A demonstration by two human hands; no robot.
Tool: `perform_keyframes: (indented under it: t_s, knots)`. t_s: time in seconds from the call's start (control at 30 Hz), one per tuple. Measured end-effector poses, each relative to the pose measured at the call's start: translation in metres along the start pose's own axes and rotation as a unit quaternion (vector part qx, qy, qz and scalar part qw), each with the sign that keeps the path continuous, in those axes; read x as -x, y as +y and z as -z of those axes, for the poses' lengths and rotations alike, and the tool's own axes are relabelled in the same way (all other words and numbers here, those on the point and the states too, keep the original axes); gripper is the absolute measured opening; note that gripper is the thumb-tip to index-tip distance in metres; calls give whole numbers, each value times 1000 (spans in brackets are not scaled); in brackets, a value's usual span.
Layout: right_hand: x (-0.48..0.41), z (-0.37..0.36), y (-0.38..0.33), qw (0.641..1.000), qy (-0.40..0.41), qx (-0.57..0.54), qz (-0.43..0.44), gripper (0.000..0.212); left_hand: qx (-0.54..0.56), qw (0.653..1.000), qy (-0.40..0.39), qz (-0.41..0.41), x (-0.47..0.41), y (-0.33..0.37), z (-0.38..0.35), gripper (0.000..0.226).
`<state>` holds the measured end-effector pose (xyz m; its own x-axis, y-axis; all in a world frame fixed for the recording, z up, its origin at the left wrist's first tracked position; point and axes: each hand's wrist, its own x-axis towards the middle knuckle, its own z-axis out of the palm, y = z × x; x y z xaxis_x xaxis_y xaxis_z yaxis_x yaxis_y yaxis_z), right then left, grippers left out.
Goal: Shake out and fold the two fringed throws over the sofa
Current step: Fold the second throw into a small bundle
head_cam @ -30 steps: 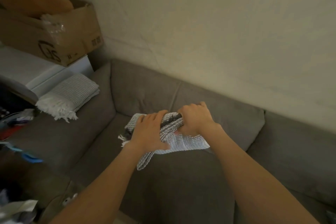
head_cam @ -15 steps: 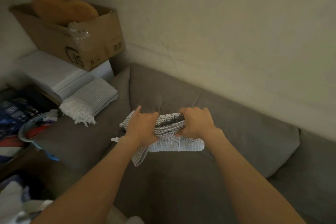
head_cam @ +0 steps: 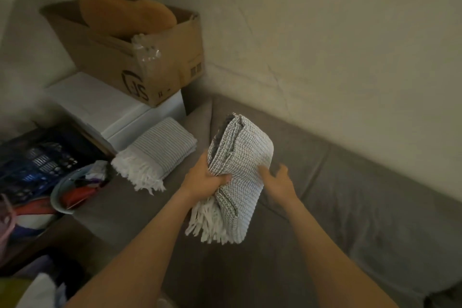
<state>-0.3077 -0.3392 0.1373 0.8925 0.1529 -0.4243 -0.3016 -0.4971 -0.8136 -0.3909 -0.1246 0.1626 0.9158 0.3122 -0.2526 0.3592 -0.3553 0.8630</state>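
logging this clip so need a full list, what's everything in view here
waffle throw: 1, grey-white with white fringe, folded, held above the sofa seat
striped throw: 1, pale grey stripes with white fringe, folded, on the sofa's left arm
sofa: 1, grey, along the wall
box: 1, brown cardboard, on the white unit
cushion: 1, orange, sticking out of the box
white unit: 1, white, left of the sofa
bowl: 1, pale blue-grey, holding red and mixed clutter, far left
crate: 1, dark, behind the bowl
wall: cream, behind the sofa
left hand: grips the waffle throw
right hand: fingers spread, at the throw's right edge
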Motion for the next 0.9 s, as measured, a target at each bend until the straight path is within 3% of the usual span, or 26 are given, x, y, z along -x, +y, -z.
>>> perform_keyframes:
  t_s: [0.13,0.27,0.33,0.43,0.57,0.67,0.77,0.83,0.9]
  knots:
    - [-49,-76,-27,979,-33,-189,-66,115,121,991,-50,15,-44,-18,65,70]
    - [-74,-127,-57,937,-121,-318,-74,72,190,975,-99,51,-84,-47,127,53]
    - [-84,-150,-66,909,-180,-363,-101,61,189,973,-106,78,-103,-63,154,48]
    - [-103,-189,-75,907,-142,-386,-94,64,104,988,-94,69,-135,-86,183,54]
    - [-123,-247,-94,927,-51,-368,-51,64,-98,994,2,40,-173,-106,204,53]
    - [-144,-296,-109,934,-25,-355,-17,63,-244,963,105,36,-201,-113,218,45]
    - [-166,-335,-121,939,-8,-344,20,68,-308,933,184,28,-230,-125,236,32]
    - [-178,-357,-124,945,-4,-327,17,72,-361,909,206,18,-250,-132,246,29]
    - [-190,-373,-124,959,-1,-282,-14,80,-460,869,184,-1,-265,-140,248,48]
